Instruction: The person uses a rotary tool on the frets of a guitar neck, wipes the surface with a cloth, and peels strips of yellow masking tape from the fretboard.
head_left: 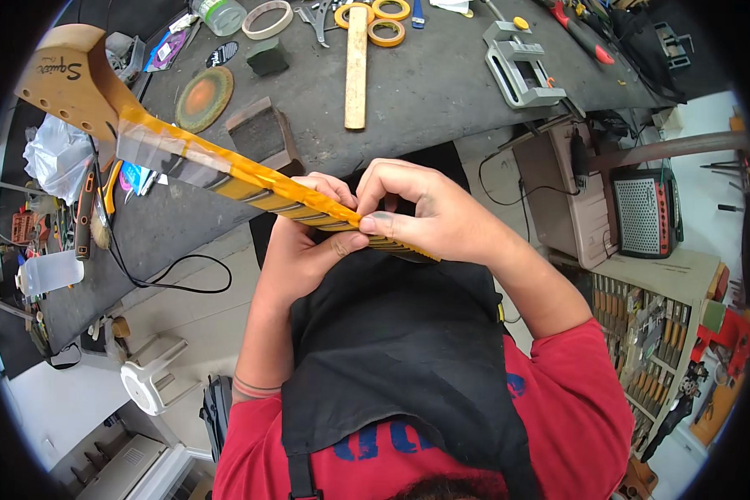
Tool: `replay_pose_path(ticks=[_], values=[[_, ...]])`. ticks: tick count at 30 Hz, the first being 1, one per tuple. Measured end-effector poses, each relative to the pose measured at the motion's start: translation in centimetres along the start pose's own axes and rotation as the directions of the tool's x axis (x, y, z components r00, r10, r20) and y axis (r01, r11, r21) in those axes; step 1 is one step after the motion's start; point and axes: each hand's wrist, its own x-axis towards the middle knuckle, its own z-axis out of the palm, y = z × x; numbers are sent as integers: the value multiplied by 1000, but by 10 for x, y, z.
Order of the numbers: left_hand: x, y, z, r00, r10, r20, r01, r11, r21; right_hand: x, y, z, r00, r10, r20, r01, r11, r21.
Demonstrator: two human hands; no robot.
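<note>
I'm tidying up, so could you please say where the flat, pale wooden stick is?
In the head view, the wooden stick lies near the top, just left of centre, on the dark grey bench by yellow-orange tape rolls.

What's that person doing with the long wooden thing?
The person's left hand holds a guitar neck, which slants out toward the workbench. Yellow tape runs along the neck. The right hand has its thumb against the tape, close to the left thumb.
</note>
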Motion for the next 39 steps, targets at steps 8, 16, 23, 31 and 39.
replay_pose_path(ticks=[8,16,23,31,39], values=[[-2,-3,0,1000,-10,29,12,997,-73,-1,-15,-4,1000,15,27,-11,989,-149],[-1,-4,-5,1000,-16,12,16,999,-42,-2,-29,-4,944,292,156,-327,896,299],[-3,-9,-18,995,-90,-37,85,990,-116,-11,-20,-23,989,56,-139,-57,998,-3],[-3,-15,-6,1000,-1,21,2,999,-36,-18,25,5,997,3,-79,-13,992,-124],[-1,-6,7,995,-82,-52,82,997,-14,-21,27,11,981,-130,-143,78,942,-325]])
